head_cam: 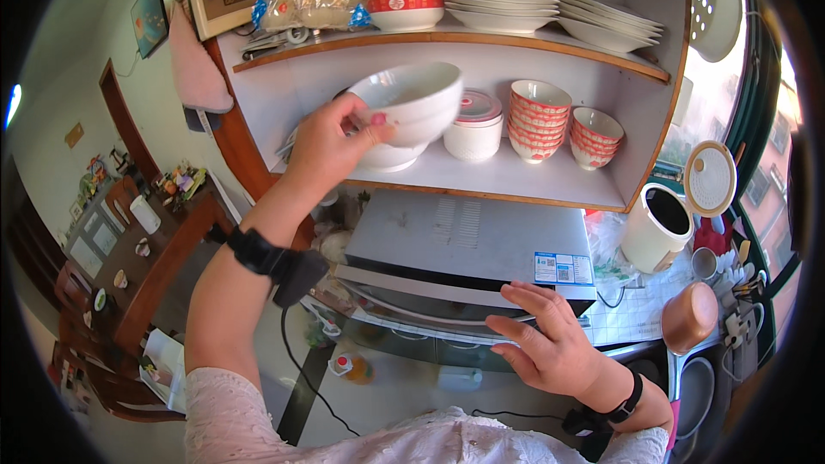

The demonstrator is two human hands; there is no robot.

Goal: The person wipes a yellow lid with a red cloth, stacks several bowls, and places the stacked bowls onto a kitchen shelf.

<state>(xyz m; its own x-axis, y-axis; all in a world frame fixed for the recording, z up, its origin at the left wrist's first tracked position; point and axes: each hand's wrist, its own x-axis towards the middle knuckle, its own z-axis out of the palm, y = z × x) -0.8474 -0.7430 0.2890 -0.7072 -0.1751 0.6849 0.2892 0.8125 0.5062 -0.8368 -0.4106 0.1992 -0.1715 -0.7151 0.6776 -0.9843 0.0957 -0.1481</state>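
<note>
My left hand (335, 142) grips the rim of a large white bowl (425, 103), tilted a little, at the left of the lower cabinet shelf. Under it another white bowl (390, 158) stands on the shelf; whether the two touch cannot be told. To their right are a white lidded container (474, 135) and two stacks of red-patterned bowls, one taller (538, 122) and one shorter (596, 138). My right hand (541, 341) holds nothing, its fingers spread in front of the silver countertop oven (477, 225), below the cabinet.
The upper shelf (464, 38) holds red-banded bowls (404, 9), stacked white plates (499, 0) and a plastic-wrapped package (312, 3). Right of the oven stand an open cream cooker (657, 225) and a copper-coloured pot (689, 316). A wooden table (167, 232) is at the left.
</note>
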